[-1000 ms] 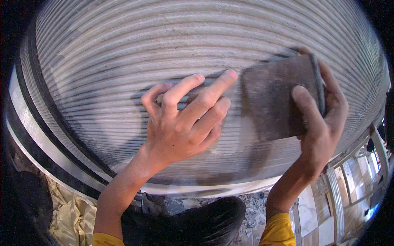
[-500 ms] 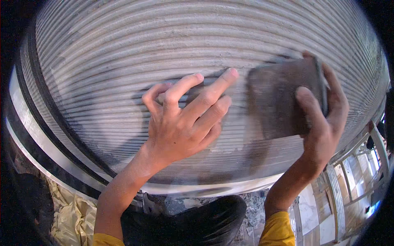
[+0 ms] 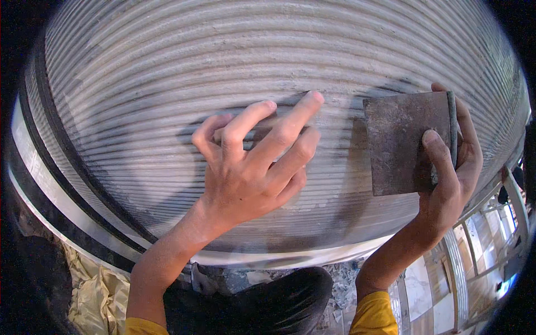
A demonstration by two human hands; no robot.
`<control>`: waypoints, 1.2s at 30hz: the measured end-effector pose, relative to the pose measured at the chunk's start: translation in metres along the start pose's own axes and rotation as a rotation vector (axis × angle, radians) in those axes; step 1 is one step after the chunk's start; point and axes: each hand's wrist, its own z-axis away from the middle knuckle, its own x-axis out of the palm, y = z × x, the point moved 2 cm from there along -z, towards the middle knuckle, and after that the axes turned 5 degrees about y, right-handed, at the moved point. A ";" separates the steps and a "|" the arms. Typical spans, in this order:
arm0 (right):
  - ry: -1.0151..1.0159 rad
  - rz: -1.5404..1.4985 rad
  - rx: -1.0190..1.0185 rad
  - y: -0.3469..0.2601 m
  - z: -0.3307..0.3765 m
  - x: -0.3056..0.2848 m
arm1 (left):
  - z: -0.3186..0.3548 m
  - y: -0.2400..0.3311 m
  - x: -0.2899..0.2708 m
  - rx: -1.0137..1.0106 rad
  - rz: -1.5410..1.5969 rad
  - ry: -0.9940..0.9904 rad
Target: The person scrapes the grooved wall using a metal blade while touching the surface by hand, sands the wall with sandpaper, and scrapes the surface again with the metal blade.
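Behind the brown plate [image 3: 399,145], the fingers of my right hand [image 3: 455,178] are partly hidden, and the far face of this plate also. The palm of my left hand [image 3: 243,178] is turned away, so what lies under it I cannot tell. The top edge cuts the ribbed panel [image 3: 251,67]; the lower edge cuts my yellow sleeves [image 3: 375,315]. Beside my leg [image 3: 251,304], the grey scraps [image 3: 345,282] are too small to tell apart.

Ribbed panel [image 3: 251,50]: pale grey, striped with parallel darker grooves. Flat plate [image 3: 399,125]: mottled dark grey-brown. Left border [image 3: 56,195]: alternating black and white bands. Sleeves [image 3: 375,314]: mustard yellow. Trouser leg [image 3: 262,304]: black. Crumpled sheet [image 3: 103,293]: pale gold. Tiled floor [image 3: 444,310]: patchwork, white and tan.
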 end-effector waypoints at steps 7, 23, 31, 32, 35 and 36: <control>0.065 0.110 -0.050 0.009 -0.001 0.003 | -0.004 0.003 0.008 0.084 -0.037 0.014; 0.054 0.002 -0.172 0.031 -0.004 0.019 | -0.006 0.005 0.009 0.082 -0.044 0.001; 0.045 -0.001 -0.196 0.036 0.001 0.024 | -0.007 0.006 0.013 0.082 -0.061 0.007; 0.070 -0.023 -0.197 0.036 0.002 0.024 | -0.007 0.006 0.013 0.083 -0.054 0.024; 0.118 -0.008 -0.229 0.038 0.005 0.026 | -0.006 0.005 0.015 0.106 -0.077 0.042; 0.106 -0.007 -0.238 0.039 0.005 0.028 | -0.005 0.005 0.015 0.106 -0.076 0.042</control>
